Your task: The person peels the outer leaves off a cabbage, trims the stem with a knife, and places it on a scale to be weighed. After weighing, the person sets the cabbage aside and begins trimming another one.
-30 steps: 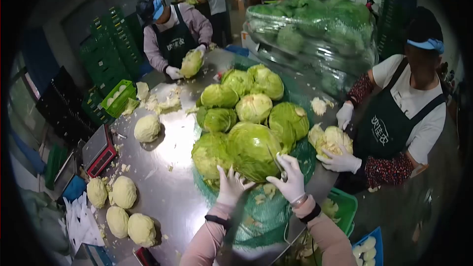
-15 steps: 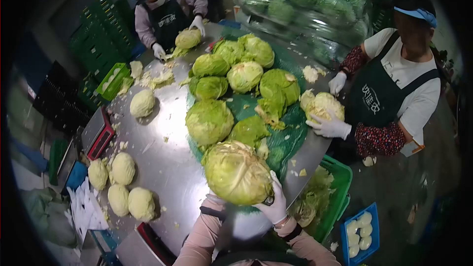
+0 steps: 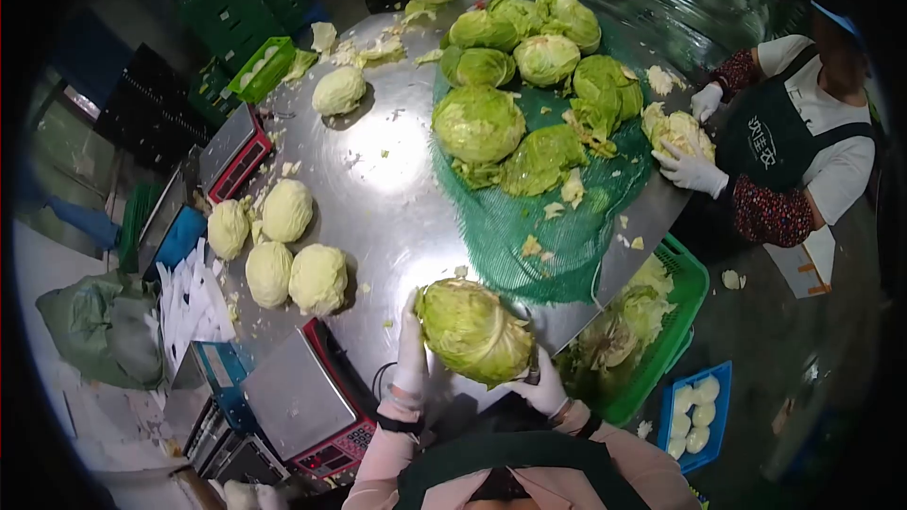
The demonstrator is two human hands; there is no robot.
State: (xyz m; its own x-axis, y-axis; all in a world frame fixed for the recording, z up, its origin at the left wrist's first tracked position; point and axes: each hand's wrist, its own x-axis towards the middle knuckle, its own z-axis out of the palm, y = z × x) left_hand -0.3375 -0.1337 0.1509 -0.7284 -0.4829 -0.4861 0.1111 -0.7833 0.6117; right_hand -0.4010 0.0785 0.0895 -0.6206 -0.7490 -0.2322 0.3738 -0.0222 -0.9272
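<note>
Between my two white-gloved hands is a large green cabbage (image 3: 475, 332), tilted, close to my body at the near edge of the steel table. My left hand (image 3: 412, 349) presses along its left side with the fingers pointing up. The lower right of the cabbage rests against my right hand (image 3: 543, 384). A small dark object shows by the right fingers, too little of it to name. Beyond lies a green mesh net (image 3: 529, 246) with several untrimmed cabbages (image 3: 479, 123) piled on it.
Several trimmed pale cabbages (image 3: 318, 280) sit on the left. A red-framed scale (image 3: 300, 395) stands near left, another scale (image 3: 231, 153) farther back. A green crate (image 3: 694, 279) of leaves and a blue crate (image 3: 721, 411) are at right. Co-workers handle cabbages across the table and at right.
My hands have brought the cabbage off the net's near edge toward my body and turned it. My left hand now shows at its side. The view has tipped downward.
</note>
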